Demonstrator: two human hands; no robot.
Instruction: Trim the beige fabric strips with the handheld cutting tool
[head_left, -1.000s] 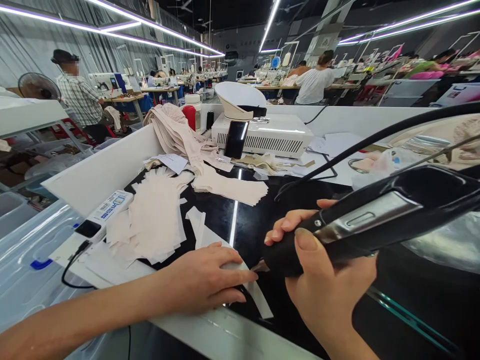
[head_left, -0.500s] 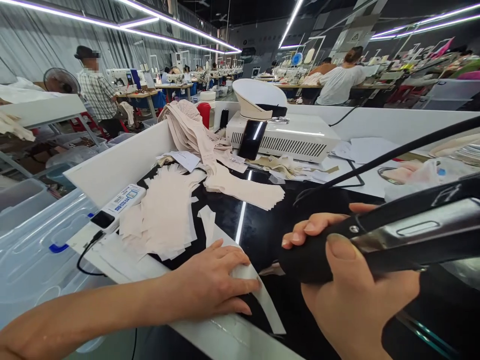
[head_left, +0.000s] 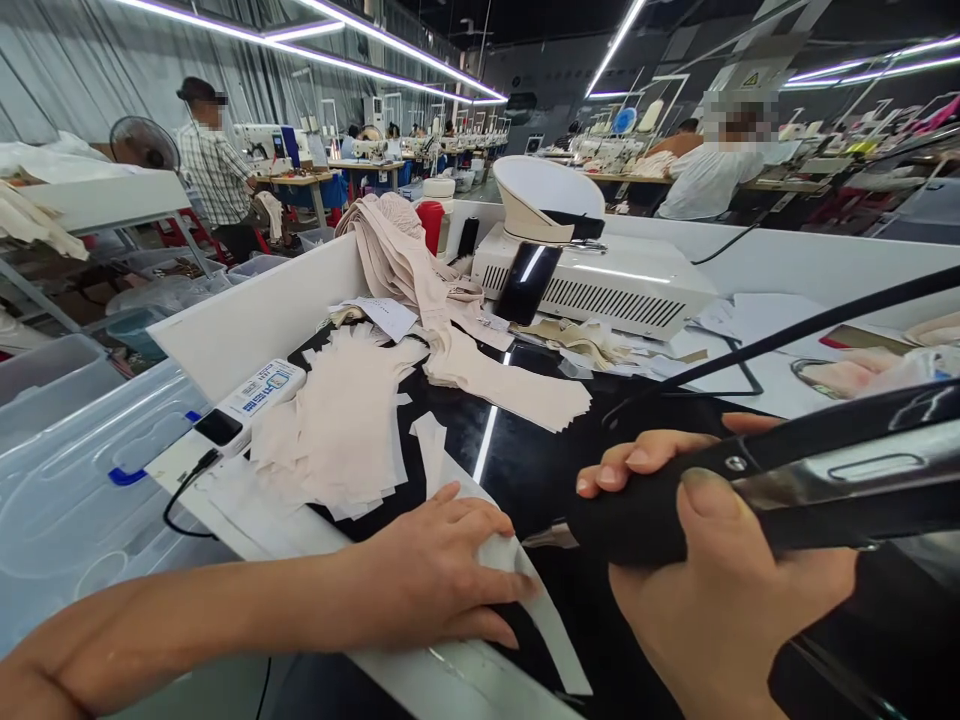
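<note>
My left hand (head_left: 442,580) lies flat, fingers spread, pressing a pale fabric strip (head_left: 551,625) onto the glossy black worktop (head_left: 517,470). My right hand (head_left: 712,600) is wrapped round the black handle of a corded hand tool (head_left: 787,490), whose metal tip (head_left: 547,537) points left at the strip just beyond my left fingertips. A black cable (head_left: 810,330) runs from the tool to the upper right.
A stack of cut beige pieces (head_left: 337,430) and a longer folded pile (head_left: 510,385) lie on the worktop. A white machine (head_left: 600,280) with a phone (head_left: 525,285) leaning on it stands behind. A white device (head_left: 251,400) lies left. Other people work at distant tables.
The view has drifted left and slightly down, so everything sits further right. My left hand slid a little along the strip; the tool stays held by the strip.
</note>
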